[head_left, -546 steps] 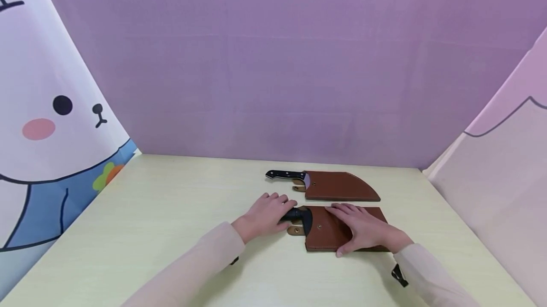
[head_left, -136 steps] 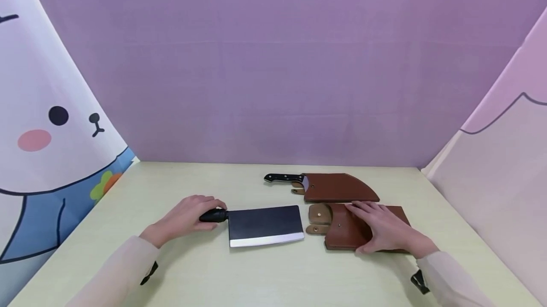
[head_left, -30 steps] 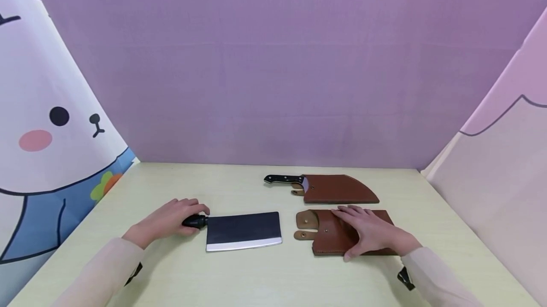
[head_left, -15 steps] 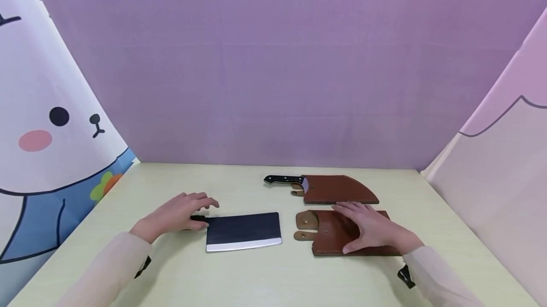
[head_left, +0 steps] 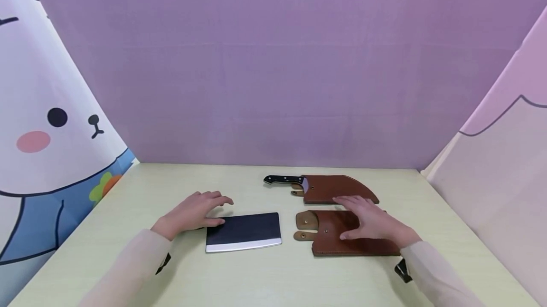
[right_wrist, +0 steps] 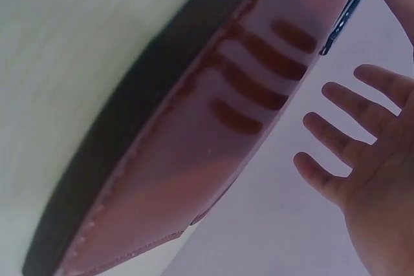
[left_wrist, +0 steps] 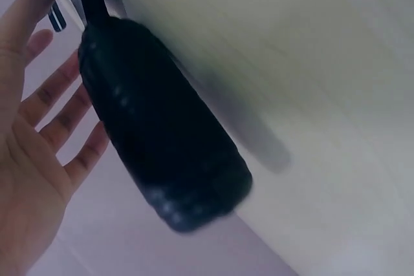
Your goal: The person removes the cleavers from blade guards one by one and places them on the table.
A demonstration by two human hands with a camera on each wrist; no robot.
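The bare cleaver (head_left: 243, 228) lies flat on the counter (head_left: 256, 281), its bright edge toward the person and its blade apart from the brown sheath (head_left: 333, 245). The left hand (head_left: 194, 212) spreads its fingers over the black handle (left_wrist: 162, 127) without gripping; whether its thumb touches the blade is unclear. The right hand (head_left: 369, 219) hovers above the sheath, fingers apart, holding nothing. A careless sweep of the left wrist could probably knock the handle and swing the edge around. Fingers dropped too near that edge might get cut.
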